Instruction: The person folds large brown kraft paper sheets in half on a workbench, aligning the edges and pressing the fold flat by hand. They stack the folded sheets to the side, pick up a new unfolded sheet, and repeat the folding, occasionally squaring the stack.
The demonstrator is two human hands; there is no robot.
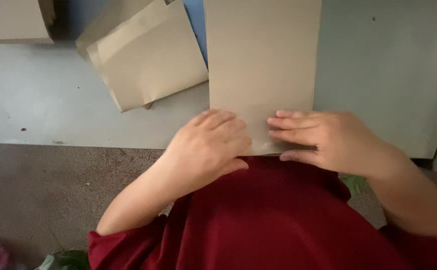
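Two hands flat on brown sheet (261,60) | left hand (208,145), right hand (323,137) pressing near edge, holding nothing | step: creasing fold | stack (146,55) at 10 o'clock | next: firm, even pressure.

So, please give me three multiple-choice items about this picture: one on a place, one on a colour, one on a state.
1. Where does the long brown paper sheet lie?
A. on the grey table
B. on the floor
C. on a chair

2. What colour is the person's shirt?
A. white
B. dark red
C. green

3. How are the left hand and the right hand placed?
A. both raised in the air
B. both in fists at the person's sides
C. both pressed flat on the sheet's near end

Answers: 1 A, the sheet rests on the grey top; 2 B, the cloth below the hands is dark red; 3 C, the fingers lie spread on the paper.
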